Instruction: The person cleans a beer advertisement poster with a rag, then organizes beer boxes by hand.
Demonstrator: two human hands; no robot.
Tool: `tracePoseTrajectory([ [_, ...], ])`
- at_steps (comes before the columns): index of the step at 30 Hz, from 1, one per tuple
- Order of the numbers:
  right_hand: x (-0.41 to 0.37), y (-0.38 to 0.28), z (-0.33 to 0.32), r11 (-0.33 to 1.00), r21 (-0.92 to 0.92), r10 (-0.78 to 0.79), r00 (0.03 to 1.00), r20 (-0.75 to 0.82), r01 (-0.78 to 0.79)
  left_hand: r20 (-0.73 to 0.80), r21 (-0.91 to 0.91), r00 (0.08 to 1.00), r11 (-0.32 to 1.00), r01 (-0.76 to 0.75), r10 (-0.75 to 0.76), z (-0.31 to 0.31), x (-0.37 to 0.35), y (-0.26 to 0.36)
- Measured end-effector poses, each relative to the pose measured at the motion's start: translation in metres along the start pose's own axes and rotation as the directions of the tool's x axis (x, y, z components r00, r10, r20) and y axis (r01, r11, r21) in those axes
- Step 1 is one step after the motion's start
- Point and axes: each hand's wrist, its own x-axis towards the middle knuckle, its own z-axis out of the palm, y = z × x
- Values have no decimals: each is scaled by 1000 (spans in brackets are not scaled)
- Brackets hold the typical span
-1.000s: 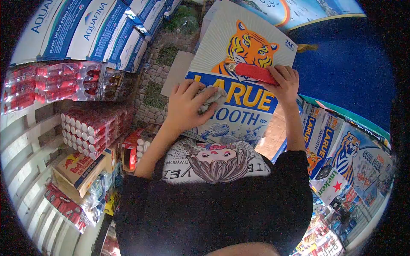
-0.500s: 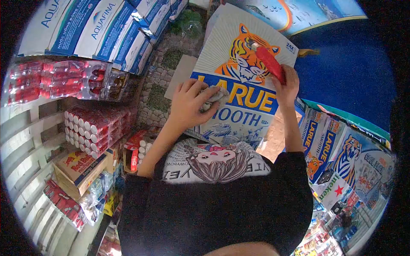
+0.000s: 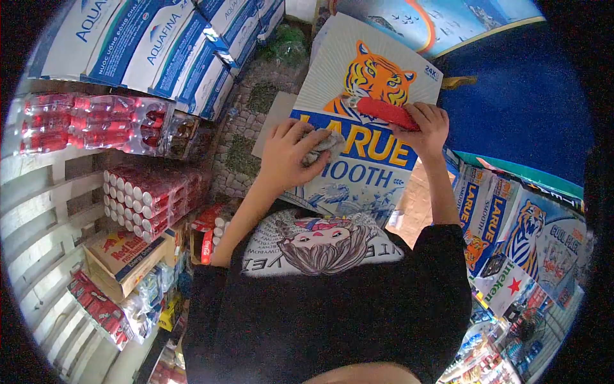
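My left hand is closed around a crumpled grey cloth, pressed against the blue band of a Larue beer carton. In my right hand is a long red object with a pale tip, its kind not clear. It lies nearly level across the lower part of the printed tiger face, pointing left. The carton stands tilted before me, with its tiger picture and lettering toward me. Part of the lettering is hidden behind the left hand and cloth.
Aquafina cartons are stacked at the upper left above packs of red bottles. Wrapped cans and a Red Bull box stand below. More beer cartons line the right side, near a dark blue surface.
My right hand has turned the red object from a steep slant to nearly level, and its tip has moved down and left. The left hand stays on the cloth at almost the same spot.
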Motion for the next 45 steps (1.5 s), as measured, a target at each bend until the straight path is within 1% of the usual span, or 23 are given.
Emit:
tracePoseTrajectory([
  [5, 2, -2, -5, 1000, -21, 11, 1000, 18, -11, 0, -15, 1000, 1000, 3, -3, 1, -1, -1],
  [9, 6, -2, -11, 999, -39, -5, 1000, 29, 6, -5, 4, 1000, 1000, -13, 13, 1, -1, -1],
  [13, 8, 0, -11, 997, -71, -21, 999, 29, 23, -6, -21, 1000, 1000, -11, 10, 2, -1, -3],
  [15, 8, 2, -9, 997, -68, -22, 999, 35, 24, 23, -23, 1000, 1000, 7, -7, 1, -1, -2],
  [20, 9, 1, -6, 998, -55, -5, 998, 58, 9, 11, -19, 1000, 1000, -2, 2, 1, 0, -2],
  [23, 2, -1, -2, 998, -39, 42, 996, 83, -39, 15, -27, 1000, 1000, -1, 1, 2, 0, -3],
  [25, 3, -7, -1, 995, -65, 84, 980, 182, -73, 9, -35, 1000, 999, -6, 7, 2, 1, -2],
  [27, 11, -16, 7, 997, -48, 64, 983, 173, -56, 22, -2, 1000, 1000, -5, 5, 0, 2, 0],
  [30, 15, -16, 10, 999, -28, 31, 991, 132, -28, 24, -4, 1000, 1000, -2, 2, -1, 2, -1],
  [32, 12, -12, 11, 963, 44, 262, 960, 100, -268, 11, -8, 1000, 1000, -5, 5, 1, 1, -3],
  [33, 13, -11, 10, 964, 43, 258, 961, 100, -263, 3, -13, 1000, 1000, -5, 5, 2, 0, -3],
  [35, 14, -11, 11, 921, 143, 359, 932, 53, -363, -15, -16, 1000, 1000, -14, 14, 3, 1, -3],
  [36, 13, -11, 10, 920, 146, 359, 932, 57, -364, -24, -21, 999, 999, -27, 27, 2, 1, -3],
  [38, 9, -10, 7, 951, 99, 291, 956, 44, -294, -16, -27, 1000, 999, -25, 24, 1, 0, -3],
  [39, 9, -10, 4, 950, 99, 293, 955, 43, -296, -15, -33, 1000, 999, -25, 25, 1, 1, -3],
  [41, 9, -10, -2, 978, 29, 205, 978, 51, -206, -18, -16, 999, 999, -28, 28, 1, 1, -2],
  [43, 8, -6, -7, 976, 61, 208, 977, 57, -211, -24, 3, 999, 1000, -25, 25, 0, 1, -1],
  [45, 9, -6, -10, 972, 92, 211, 976, 62, -216, -23, -22, 1000, 1000, -18, 17, -1, 2, 0],
])
